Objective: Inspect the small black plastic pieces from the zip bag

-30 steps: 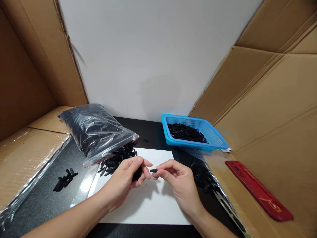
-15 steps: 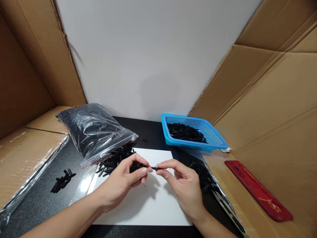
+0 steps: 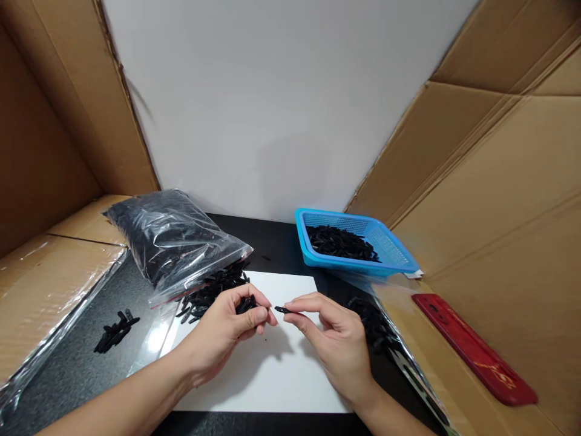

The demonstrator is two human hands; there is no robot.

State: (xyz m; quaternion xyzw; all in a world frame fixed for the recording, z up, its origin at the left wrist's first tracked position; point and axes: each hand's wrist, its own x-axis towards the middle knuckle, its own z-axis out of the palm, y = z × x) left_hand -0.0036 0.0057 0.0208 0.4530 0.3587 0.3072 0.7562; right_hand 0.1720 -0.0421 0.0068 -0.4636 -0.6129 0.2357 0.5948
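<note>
Over the white sheet, my left hand is closed around a small bunch of black plastic pieces. My right hand pinches one thin black piece between thumb and forefinger, its tip a little apart from my left fingertips. A heap of the same black pieces spills from the mouth of a clear plastic bag just beyond my left hand.
A blue mesh basket with black pieces stands at the back right. Another clear bag of pieces lies right of my right hand. A red flat tool rests on cardboard at the right. A few black pieces lie at the left. Cardboard walls surround the table.
My left fingers closed tighter on the bunch. The piece in my right hand touched my left fingertips half a second ago and now sits slightly apart from them.
</note>
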